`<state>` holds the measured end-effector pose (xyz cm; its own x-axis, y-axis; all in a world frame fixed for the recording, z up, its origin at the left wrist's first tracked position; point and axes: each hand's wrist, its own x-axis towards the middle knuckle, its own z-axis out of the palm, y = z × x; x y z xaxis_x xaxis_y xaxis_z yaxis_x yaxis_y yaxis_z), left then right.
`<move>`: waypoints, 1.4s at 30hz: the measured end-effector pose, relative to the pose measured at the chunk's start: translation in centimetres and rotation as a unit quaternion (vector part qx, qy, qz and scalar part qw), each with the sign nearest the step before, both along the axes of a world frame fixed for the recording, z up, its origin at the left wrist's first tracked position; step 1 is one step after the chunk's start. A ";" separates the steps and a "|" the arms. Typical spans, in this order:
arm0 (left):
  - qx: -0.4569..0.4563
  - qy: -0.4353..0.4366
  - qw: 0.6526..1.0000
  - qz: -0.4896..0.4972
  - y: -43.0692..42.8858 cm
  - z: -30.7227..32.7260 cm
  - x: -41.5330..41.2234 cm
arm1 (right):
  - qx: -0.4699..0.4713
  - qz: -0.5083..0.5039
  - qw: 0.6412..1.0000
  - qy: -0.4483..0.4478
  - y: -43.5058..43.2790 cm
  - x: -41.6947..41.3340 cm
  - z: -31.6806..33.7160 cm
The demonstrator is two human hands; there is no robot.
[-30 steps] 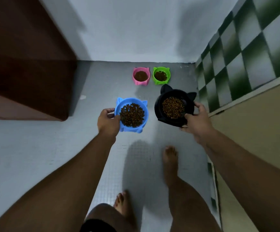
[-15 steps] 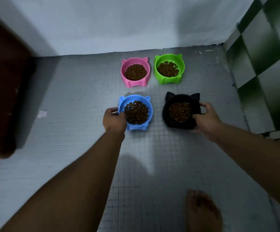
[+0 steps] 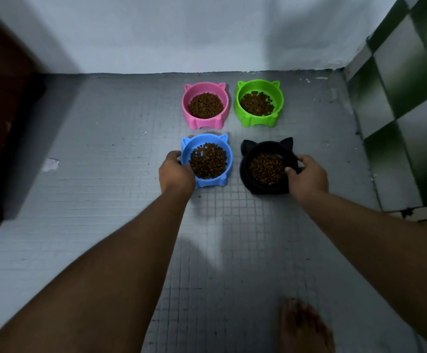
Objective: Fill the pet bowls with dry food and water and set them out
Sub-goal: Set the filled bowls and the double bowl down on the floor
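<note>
The tiled floor (image 3: 105,200) runs up to a pale wall (image 3: 207,34) at the far end, with a dark wooden door (image 3: 3,110) on the left and green checked tiles (image 3: 411,98) on the right. It looks like the corner was picked so the bowls sit out of the walkway, tucked near the wall.

Four cat-eared bowls are laid out in a neat two-by-two square, each with dry food in it. The pink bowl (image 3: 205,104) and green bowl (image 3: 258,101) are set down in the far row, side by side, hands off. The blue bowl (image 3: 207,160) is lined up just near of the pink one, and the black bowl (image 3: 268,166) just near of the green, so a tidy grid is probably the idea.

The blue bowl is gripped at its left rim by the left hand (image 3: 176,174), fingers curled around the edge. The black bowl is pinched at its right rim by the right hand (image 3: 306,174), thumb over the lip. Rim holds make sense here, since the food is kept level and nothing gets tipped. Both bowls seem to be resting on the floor, though it can't be said for sure. No water is seen anywhere, so that part is likely not done yet.

A bare foot (image 3: 306,327) is seen at the near edge, and a small pale scrap (image 3: 50,164) lies on the floor at the left.
</note>
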<state>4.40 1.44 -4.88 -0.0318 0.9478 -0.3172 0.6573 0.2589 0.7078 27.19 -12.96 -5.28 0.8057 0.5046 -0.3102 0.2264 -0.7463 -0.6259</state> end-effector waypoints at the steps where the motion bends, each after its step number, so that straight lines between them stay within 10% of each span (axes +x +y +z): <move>1: 0.002 0.005 1.000 -0.003 0.0 -0.1 0.0 | -0.008 0.001 1.000 -0.012 -0.1 -0.2 -0.1; 29: 0.007 0.022 0.997 -0.071 -0.9 1.4 -1.6 | 0.005 -0.033 0.996 -0.083 -0.2 -0.6 0.0; 42: 0.078 0.007 0.962 -0.263 -13.2 29.5 -5.4 | 0.058 0.149 0.984 -0.081 -4.0 -12.8 29.5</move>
